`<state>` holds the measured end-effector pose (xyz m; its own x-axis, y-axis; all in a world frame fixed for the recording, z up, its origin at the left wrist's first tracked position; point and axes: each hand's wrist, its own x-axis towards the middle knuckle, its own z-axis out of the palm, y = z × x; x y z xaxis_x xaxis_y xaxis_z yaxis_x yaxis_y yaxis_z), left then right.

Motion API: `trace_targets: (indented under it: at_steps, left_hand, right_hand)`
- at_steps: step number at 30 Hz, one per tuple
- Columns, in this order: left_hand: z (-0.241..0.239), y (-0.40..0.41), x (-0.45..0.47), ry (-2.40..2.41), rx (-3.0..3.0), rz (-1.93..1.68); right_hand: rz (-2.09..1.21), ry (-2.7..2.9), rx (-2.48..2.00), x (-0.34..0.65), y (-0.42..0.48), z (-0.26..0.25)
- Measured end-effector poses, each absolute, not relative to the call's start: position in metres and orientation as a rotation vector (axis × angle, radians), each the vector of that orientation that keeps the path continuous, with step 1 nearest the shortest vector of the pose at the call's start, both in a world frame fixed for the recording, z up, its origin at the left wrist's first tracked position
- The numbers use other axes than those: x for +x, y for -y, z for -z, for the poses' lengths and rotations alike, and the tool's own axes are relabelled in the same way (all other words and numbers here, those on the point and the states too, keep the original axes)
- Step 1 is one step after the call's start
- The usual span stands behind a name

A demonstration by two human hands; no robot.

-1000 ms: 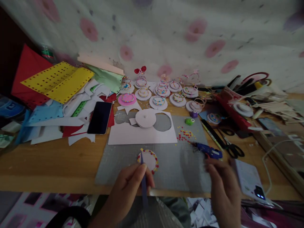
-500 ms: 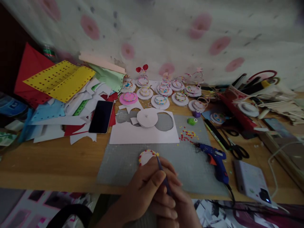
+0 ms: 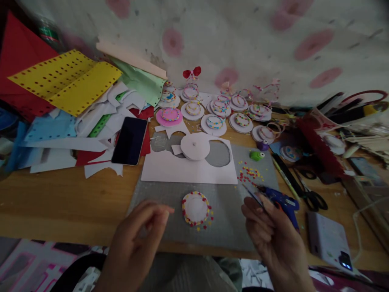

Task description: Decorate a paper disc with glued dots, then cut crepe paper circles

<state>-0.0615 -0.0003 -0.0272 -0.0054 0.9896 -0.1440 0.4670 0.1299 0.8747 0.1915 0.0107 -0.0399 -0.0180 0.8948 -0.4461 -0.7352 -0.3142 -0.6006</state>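
Over the grey cutting mat point(image 3: 225, 227), my right hand point(image 3: 273, 235) is closed round slim, pointed tweezers point(image 3: 253, 194), whose tip reaches up and left towards loose red and yellow star-shaped bits point(image 3: 251, 173). My left hand point(image 3: 138, 233) hovers at the mat's left side, thumb and forefinger pressed together; anything between them is too small to make out. Between the hands lies a round white paper piece point(image 3: 196, 207), its rim ringed with red and yellow bits. A few of these bits lie on the mat along its lower right edge. Neither hand touches it.
A cut white sheet point(image 3: 188, 172) bears a white disc point(image 3: 195, 147). Behind stand several decorated paper hats point(image 3: 214, 123). A blue glue gun point(image 3: 281, 198), scissors point(image 3: 313, 196) and a power bank point(image 3: 330, 239) lie right. A phone point(image 3: 129, 141) and paper scraps point(image 3: 68, 154) lie left.
My hands have parted, the left one going left and the right one, with the tweezers, going right. The round decorated piece they partly covered is now in full view. The camera view has shifted.
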Motion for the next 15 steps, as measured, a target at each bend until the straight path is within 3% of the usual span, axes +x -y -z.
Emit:
trace_targets:
  at_steps: [7, 15]
  left_hand:
    - [0.043, -0.022, -0.042, -1.558, 1.470, -0.539]
    - [0.056, -0.028, -0.025, -1.520, 1.510, -0.498]
  right_hand:
    - [-1.095, 1.352, -1.460, 0.218, -0.030, 0.045]
    - [-1.011, 1.877, -1.464, 0.207, -0.037, 0.042]
